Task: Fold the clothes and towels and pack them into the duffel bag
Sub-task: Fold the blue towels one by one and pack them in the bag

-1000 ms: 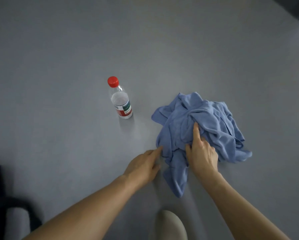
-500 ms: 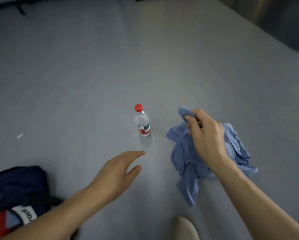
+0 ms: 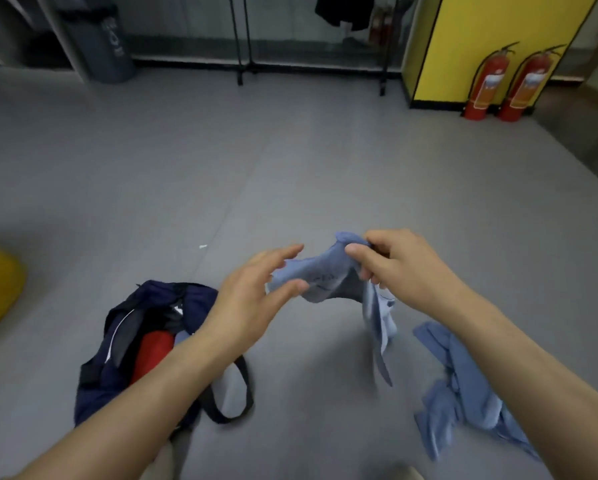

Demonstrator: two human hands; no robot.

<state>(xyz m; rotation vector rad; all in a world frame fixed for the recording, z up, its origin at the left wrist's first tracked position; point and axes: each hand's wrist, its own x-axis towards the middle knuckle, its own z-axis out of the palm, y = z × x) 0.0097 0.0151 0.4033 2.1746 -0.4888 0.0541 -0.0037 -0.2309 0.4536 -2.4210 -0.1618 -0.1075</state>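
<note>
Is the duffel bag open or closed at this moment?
Open: the duffel bag gapes at the top, and a red item shows inside it.

Looks like an institutional hall here: bare grey floor (image 3: 290,161), two red fire extinguishers (image 3: 487,84) beside a yellow panel (image 3: 481,36), garment rack (image 3: 241,39), grey bin (image 3: 107,39).

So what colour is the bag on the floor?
Dark navy blue duffel bag, seen in the head view.
</note>
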